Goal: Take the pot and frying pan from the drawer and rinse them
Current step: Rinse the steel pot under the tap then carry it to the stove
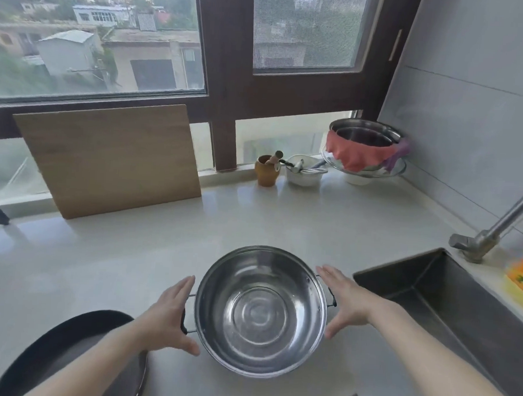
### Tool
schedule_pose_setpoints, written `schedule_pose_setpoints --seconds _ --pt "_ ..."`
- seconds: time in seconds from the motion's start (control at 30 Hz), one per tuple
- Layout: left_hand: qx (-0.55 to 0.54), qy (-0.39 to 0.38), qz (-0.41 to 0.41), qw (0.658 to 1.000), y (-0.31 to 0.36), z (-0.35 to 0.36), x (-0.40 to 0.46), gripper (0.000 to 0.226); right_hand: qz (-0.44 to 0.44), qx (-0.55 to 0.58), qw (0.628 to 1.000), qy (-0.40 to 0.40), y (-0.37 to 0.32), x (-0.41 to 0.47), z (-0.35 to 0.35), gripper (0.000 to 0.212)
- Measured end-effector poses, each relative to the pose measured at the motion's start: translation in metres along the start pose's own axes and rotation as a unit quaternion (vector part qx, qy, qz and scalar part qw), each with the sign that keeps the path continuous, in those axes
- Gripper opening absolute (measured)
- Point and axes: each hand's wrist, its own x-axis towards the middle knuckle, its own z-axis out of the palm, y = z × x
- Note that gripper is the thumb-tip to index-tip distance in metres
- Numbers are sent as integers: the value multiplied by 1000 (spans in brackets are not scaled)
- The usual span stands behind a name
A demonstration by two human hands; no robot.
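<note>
— Pot point(260, 313): where is it?
— Upright on the table point(253, 221), near its front edge, just left of the sink point(448, 301). The frying pan point(64, 351) sits at the front left.
— And the hands?
— Left hand point(169, 317) and right hand point(348, 302) flank the pot at its side handles, each grip spread, fingers straight.

Daylit dark-framed window point(225, 59) above pale countertop point(253, 221), grey tiled wall point(471, 103) right

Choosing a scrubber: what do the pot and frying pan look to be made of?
Pot: apparently stainless steel, polished; it mirrors light in concentric rings. Frying pan: dark, matte surface, possibly nonstick coating or cast iron; the look can't settle which.
</note>
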Motion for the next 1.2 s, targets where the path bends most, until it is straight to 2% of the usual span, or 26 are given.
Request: schedule_pose_setpoints --seconds 0.23,0.43,0.67,0.9,1.0,1.2 --pt "-27 11 68 997 -2 8 14 154 9 83 995 -58 2 9 -3 167" --pt "-34 -1 148 988 6 -2 19 140 -16 106 993 -45 8 14 4 163" --pt "11 18 192 981 37 -22 45 145 -17 136 990 31 24 -11 -3 149" --pt "66 0 298 952 156 -32 101 144 82 137 978 133 96 -105 -41 151" --pt "90 -22 351 932 226 -15 126 143 128 141 965 177 138 -157 -46 151" --pt "151 -54 400 902 348 41 169 151 216 135 940 226 214 -246 -39 153"
